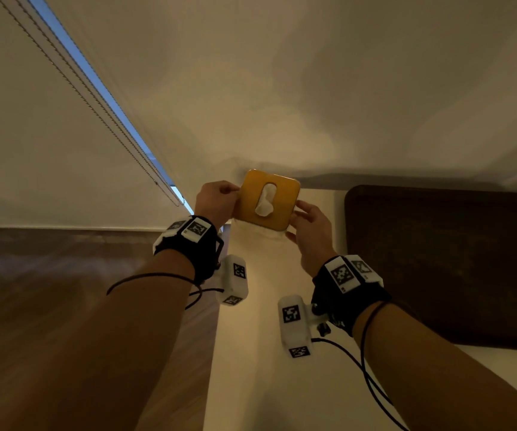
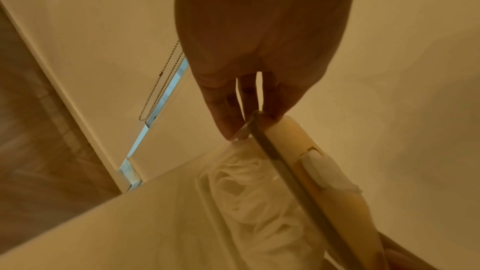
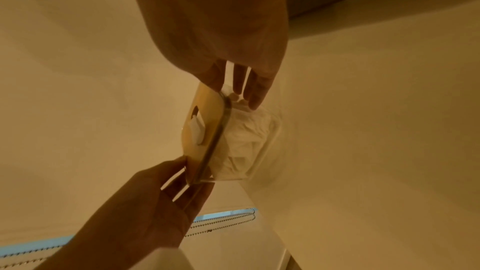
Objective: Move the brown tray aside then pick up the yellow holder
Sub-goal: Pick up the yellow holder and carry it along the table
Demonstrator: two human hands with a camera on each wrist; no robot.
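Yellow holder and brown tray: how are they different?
The yellow holder is held tilted between the left hand and right hand; the brown tray lies flat on the white table, untouched. The yellow holder looks much smaller than the brown tray. The yellow holder is bright, with a white tissue poking from its slot; the brown tray is plain and dark. Both have rounded corners.

Forearms extended forward, left hand (image 1: pixel 216 199) and right hand (image 1: pixel 308 233) pinching yellow holder (image 1: pixel 283 200) — opposite edges
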